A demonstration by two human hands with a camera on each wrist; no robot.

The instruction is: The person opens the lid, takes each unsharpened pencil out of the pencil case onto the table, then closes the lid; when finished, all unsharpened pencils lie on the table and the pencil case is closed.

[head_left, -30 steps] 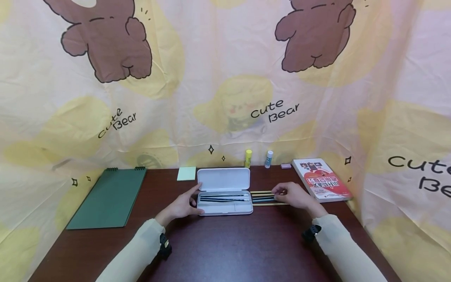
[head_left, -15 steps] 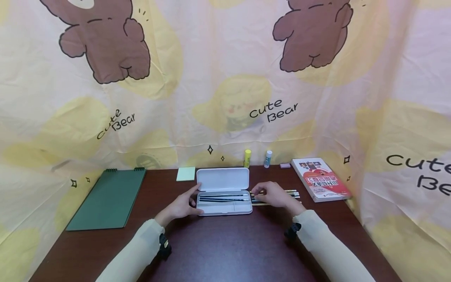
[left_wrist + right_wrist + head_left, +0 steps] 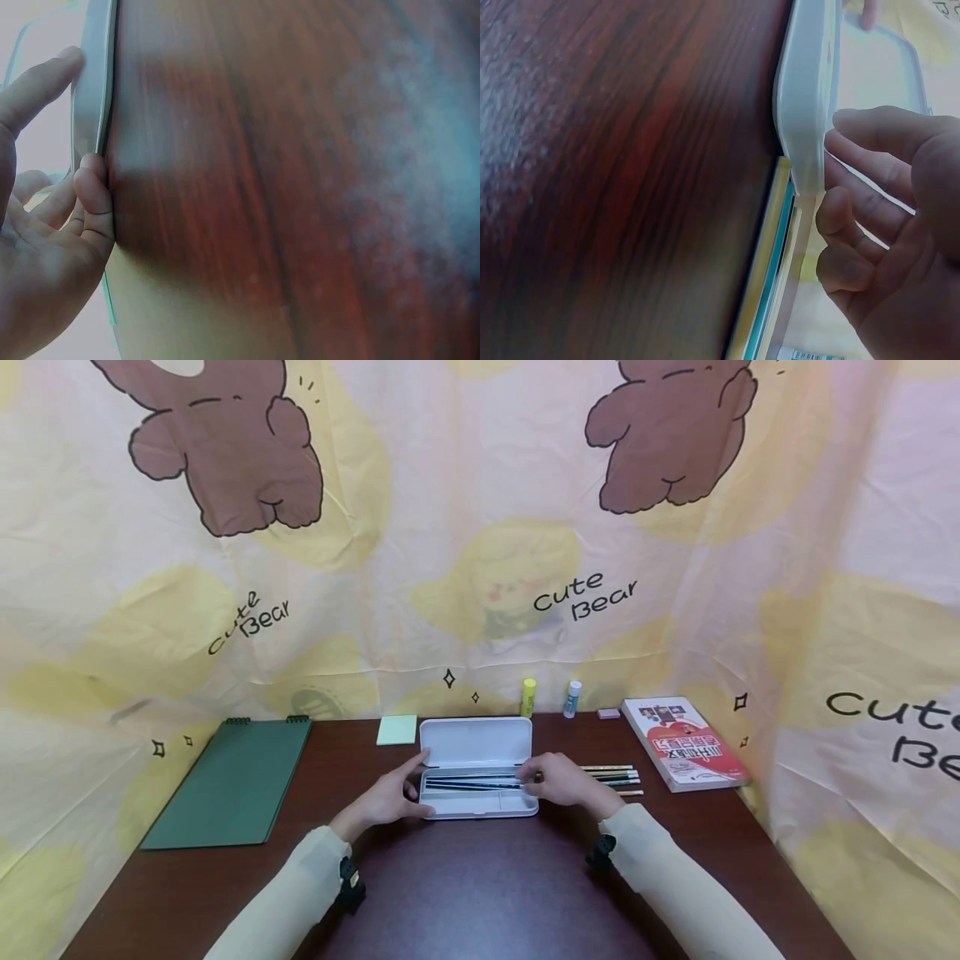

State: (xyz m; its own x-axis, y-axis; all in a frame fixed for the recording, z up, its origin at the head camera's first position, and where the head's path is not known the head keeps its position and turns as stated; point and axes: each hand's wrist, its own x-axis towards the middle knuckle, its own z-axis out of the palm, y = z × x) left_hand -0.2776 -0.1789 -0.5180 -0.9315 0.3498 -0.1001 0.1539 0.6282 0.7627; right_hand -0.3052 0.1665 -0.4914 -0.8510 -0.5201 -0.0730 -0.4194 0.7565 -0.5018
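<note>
A white pencil case lies with its lid up. Several dark pencils rest in its back compartment. My left hand grips the case's left end, thumb at the front edge, index finger by the hinge; the left wrist view shows its fingers against the case wall. Over the right end is my right hand, its fingertips reaching in by the pencil ends. In the right wrist view the case wall partly hides those fingertips, so I cannot tell whether they pinch a pencil. More pencils lie outside, beneath the right hand.
A green spiral notepad lies at left, and pale green sticky notes behind the case. Along the back stand a yellow glue stick and a white-and-blue one, near a pink eraser. A red-and-white book sits at right.
My right hand has moved left, from above the loose pencils to the case's right end, uncovering the pencils' far ends. The left hand stays at the case, which has not moved.
</note>
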